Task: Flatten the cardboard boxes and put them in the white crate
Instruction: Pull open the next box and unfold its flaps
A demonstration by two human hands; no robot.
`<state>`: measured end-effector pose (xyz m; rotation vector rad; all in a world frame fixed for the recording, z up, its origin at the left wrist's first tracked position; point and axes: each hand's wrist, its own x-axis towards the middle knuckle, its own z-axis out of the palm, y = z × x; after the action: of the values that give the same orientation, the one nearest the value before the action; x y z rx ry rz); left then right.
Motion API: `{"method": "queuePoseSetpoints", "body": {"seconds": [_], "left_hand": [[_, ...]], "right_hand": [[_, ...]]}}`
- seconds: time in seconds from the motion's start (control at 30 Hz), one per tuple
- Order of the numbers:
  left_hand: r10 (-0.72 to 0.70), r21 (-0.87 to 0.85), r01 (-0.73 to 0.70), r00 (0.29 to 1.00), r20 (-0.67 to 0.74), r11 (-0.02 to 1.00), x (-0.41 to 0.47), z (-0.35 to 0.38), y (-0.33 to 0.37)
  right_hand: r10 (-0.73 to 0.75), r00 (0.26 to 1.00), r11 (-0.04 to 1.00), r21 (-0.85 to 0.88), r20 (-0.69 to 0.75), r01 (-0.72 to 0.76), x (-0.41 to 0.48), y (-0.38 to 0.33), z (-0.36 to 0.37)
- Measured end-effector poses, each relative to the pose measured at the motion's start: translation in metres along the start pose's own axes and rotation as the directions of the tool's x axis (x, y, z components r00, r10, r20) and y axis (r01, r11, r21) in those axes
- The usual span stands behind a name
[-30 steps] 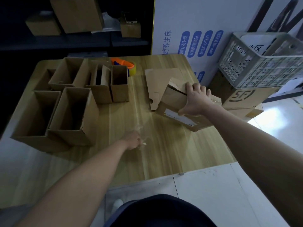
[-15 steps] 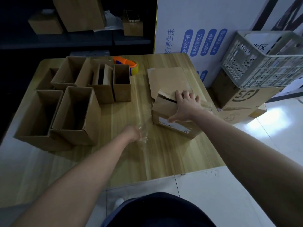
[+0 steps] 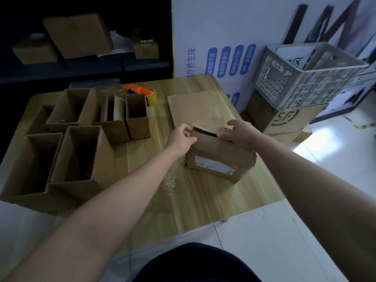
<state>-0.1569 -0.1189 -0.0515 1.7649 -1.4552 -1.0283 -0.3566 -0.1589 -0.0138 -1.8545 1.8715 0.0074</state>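
I find the left hand (image 3: pixel 181 138) closed on the left top corner of the labelled cardboard box (image 3: pixel 220 157), fingers curled over the flap edge; the right hand (image 3: pixel 239 132) grips the torn top flap at the box's right side, thumb at the front; a dark slit shows between the flaps. The box stands on the wooden table (image 3: pixel 203 200) near its right edge, label facing me; a flat cardboard sheet (image 3: pixel 193 107) lies just behind it, touching or nearly so. A crumpled clear film (image 3: pixel 170 181) lies on the table below my left forearm. To the left stands a cluster of open-topped boxes (image 3: pixel 79 157), well apart from the hands; a tape dispenser (image 3: pixel 142 93) sits behind them. The white crate (image 3: pixel 305 76) rests tilted on an SF-marked carton (image 3: pixel 284 119) off the table's right side; nothing lies between box and crate.
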Motion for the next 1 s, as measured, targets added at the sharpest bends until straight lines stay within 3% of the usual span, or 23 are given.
{"method": "queuePoseSetpoints", "body": {"seconds": [0.17,0.23,0.33,0.5,0.57,0.67,0.8,0.9,1.0], "left_hand": [[0.017,-0.233,0.003,0.997,0.081,0.973,-0.005,0.010,0.003],[0.011,-0.354,0.031,0.993,0.116,0.935,-0.008,0.010,0.005],[-0.030,-0.520,0.130,0.980,0.197,0.844,-0.011,0.008,0.009],[-0.192,-0.567,0.283,0.957,0.216,0.773,0.002,-0.007,0.024],[-0.225,-0.558,0.315,0.948,0.225,0.768,0.007,-0.015,0.035],[-0.271,-0.414,0.335,0.940,0.206,0.846,0.016,-0.024,0.052],[-0.217,0.006,0.219,0.965,0.149,0.976,0.028,-0.028,0.068],[-0.192,0.326,0.159,0.979,0.071,0.932,0.034,-0.028,0.068],[-0.134,0.458,0.140,0.990,-0.047,0.878,0.030,-0.025,0.057]], "right_hand": [[-0.016,0.998,0.985,-0.171,-0.059,0.005,-0.008,0.008,-0.007],[-0.057,0.986,0.968,-0.252,-0.155,0.016,-0.012,0.010,-0.007],[-0.055,0.957,0.975,-0.221,-0.285,-0.010,-0.016,0.011,-0.013],[-0.194,0.906,0.918,-0.396,-0.377,0.032,-0.024,-0.004,-0.022],[-0.228,0.888,0.918,-0.393,-0.400,0.059,-0.026,-0.013,-0.028],[-0.283,0.870,0.895,-0.438,-0.404,0.088,-0.029,-0.029,-0.034],[-0.368,0.854,0.846,-0.514,-0.369,0.143,-0.034,-0.044,-0.030],[-0.386,0.851,0.833,-0.530,-0.355,0.157,-0.036,-0.050,-0.027],[-0.421,0.837,0.820,-0.542,-0.350,0.186,-0.039,-0.052,-0.022]]}}
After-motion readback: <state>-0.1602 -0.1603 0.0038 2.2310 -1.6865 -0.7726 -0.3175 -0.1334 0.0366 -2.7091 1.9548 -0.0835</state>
